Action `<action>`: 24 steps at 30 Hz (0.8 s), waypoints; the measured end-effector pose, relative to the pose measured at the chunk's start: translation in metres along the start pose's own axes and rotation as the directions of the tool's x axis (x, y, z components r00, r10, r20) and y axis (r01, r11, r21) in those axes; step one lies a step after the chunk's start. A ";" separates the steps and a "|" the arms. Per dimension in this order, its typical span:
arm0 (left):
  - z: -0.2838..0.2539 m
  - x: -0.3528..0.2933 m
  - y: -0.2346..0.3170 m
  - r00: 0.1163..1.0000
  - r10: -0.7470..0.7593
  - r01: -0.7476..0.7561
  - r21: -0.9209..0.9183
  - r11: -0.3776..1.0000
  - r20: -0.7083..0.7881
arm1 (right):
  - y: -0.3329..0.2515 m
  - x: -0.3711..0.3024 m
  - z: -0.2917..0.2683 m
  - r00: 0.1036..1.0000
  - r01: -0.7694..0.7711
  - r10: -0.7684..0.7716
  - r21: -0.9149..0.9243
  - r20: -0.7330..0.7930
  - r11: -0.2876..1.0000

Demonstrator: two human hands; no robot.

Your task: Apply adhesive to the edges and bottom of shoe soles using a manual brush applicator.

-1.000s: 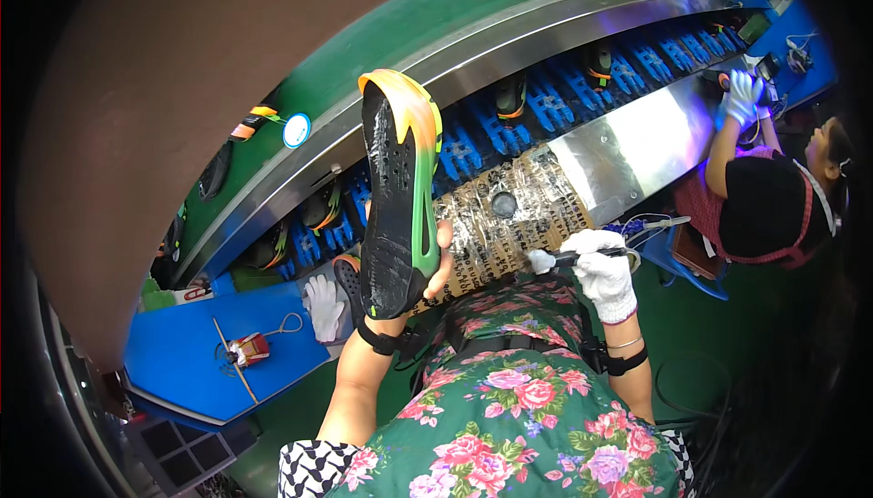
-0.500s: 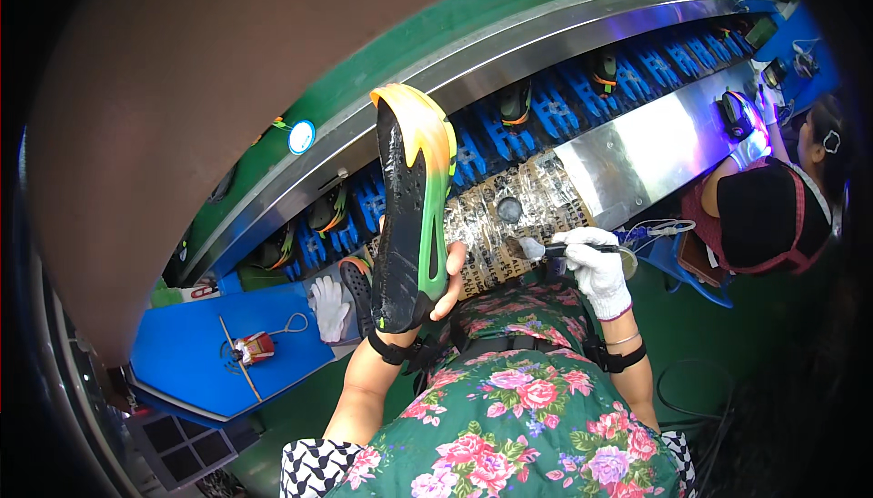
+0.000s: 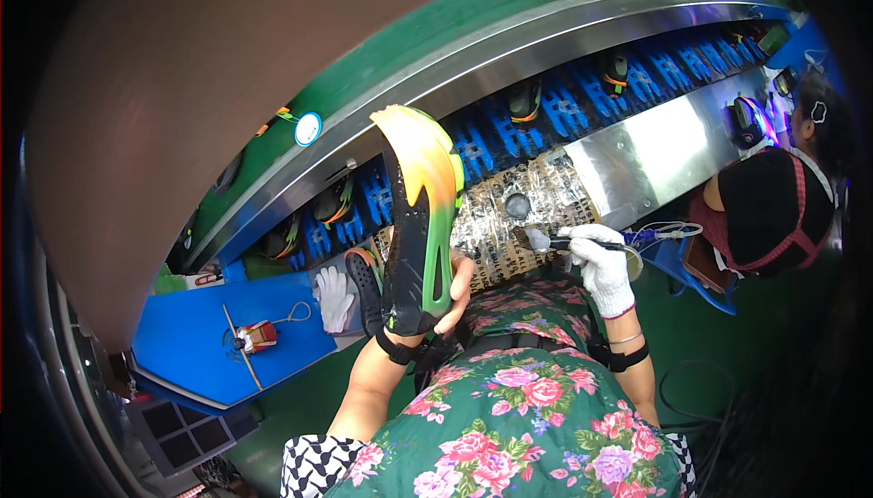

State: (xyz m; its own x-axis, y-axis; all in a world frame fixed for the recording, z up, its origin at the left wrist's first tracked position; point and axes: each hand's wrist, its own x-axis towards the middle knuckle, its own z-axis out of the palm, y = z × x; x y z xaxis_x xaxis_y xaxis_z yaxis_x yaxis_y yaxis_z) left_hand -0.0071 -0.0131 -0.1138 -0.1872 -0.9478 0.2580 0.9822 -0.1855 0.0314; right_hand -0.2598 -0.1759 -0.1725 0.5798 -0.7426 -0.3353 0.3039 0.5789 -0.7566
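Observation:
My bare left hand (image 3: 457, 293) grips a shoe sole (image 3: 429, 198) by its lower end, with the thumb and fingers wrapped around it. The sole stands nearly upright, its black inner face to the left and its glossy side wall fading from orange to green on the right. In my white-gloved right hand (image 3: 602, 272) is a brush (image 3: 540, 241) with a pale tip pointing left, apart from the sole. Both sit over a work surface of taped cardboard (image 3: 486, 266), where a small round dark dish (image 3: 517, 206) rests.
Beyond the cardboard runs a conveyor with blue racks (image 3: 564, 109) carrying several soles. At left, a blue table (image 3: 191, 325) bears a small red container (image 3: 259, 336). Beside it lie a white glove (image 3: 334, 300) and another black sole (image 3: 366, 287). A co-worker (image 3: 773, 202) sits at far right.
The sole has turned slightly, showing more of its orange and green side wall, and its top sits a little lower. My right hand keeps its hold on the brush, almost still.

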 end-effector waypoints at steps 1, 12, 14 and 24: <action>0.001 0.001 0.000 1.000 -0.031 0.031 0.008 0.999 -0.003 | 0.000 0.000 0.001 1.000 -0.002 0.002 0.000 -0.011 1.000; 0.006 -0.005 -0.004 1.000 -0.015 0.014 -0.028 1.000 -0.015 | 0.003 0.001 0.003 1.000 0.011 -0.010 -0.047 0.016 0.999; -0.002 -0.009 -0.004 0.999 -0.029 0.030 -0.033 0.999 0.033 | 0.005 0.001 0.004 1.000 0.004 -0.003 -0.049 0.016 0.999; 0.000 -0.013 -0.013 0.992 -0.020 0.036 -0.126 0.991 0.125 | 0.013 -0.001 0.008 1.000 0.004 -0.003 -0.044 0.029 0.999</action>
State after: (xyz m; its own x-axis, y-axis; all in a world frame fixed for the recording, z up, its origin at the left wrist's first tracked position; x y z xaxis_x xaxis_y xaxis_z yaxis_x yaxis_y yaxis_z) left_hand -0.0174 0.0020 -0.1177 -0.2029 -0.9040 0.3764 0.9648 -0.2503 -0.0811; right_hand -0.2509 -0.1652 -0.1776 0.6010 -0.7338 -0.3167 0.2723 0.5606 -0.7820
